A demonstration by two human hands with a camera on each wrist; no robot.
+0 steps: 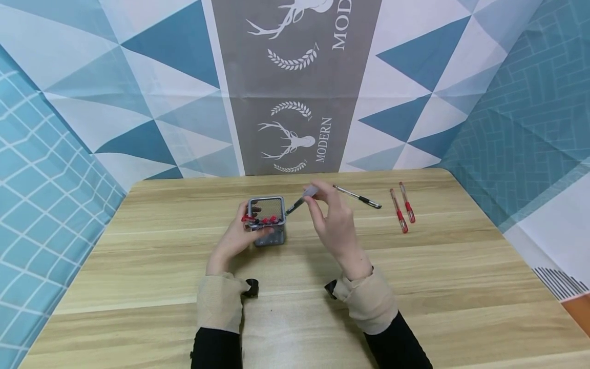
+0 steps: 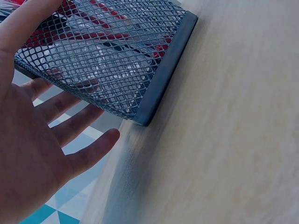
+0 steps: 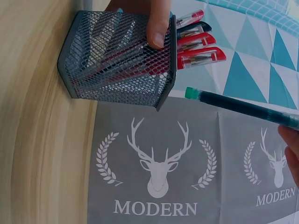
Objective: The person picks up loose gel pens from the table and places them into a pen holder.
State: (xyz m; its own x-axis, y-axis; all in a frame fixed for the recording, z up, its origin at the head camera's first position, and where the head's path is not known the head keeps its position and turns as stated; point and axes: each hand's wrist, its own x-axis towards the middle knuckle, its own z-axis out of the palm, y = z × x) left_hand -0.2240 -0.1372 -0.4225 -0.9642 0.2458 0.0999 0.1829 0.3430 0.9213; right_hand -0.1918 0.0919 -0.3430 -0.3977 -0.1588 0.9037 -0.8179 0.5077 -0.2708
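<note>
A dark metal mesh pen holder (image 3: 117, 60) stands on the table, upright in the head view. My left hand (image 1: 232, 240) grips it, thumb over the near side near the rim and fingers round the far side. Several pens lean inside it, with red caps (image 3: 201, 57) and a black cap (image 3: 194, 29) sticking out over the rim. My right hand (image 1: 338, 228) pinches a dark pen (image 3: 238, 106) by its pale end. The pen slants down, its green end pointing at the holder's opening from just outside the rim.
To the right on the wooden table (image 1: 438, 266) lie a black-and-clear pen (image 1: 357, 196) and two red pens, one (image 1: 399, 211) beside the other (image 1: 407, 202). Behind the table's far edge hangs a patterned cloth (image 1: 295, 77) with deer heads and triangles.
</note>
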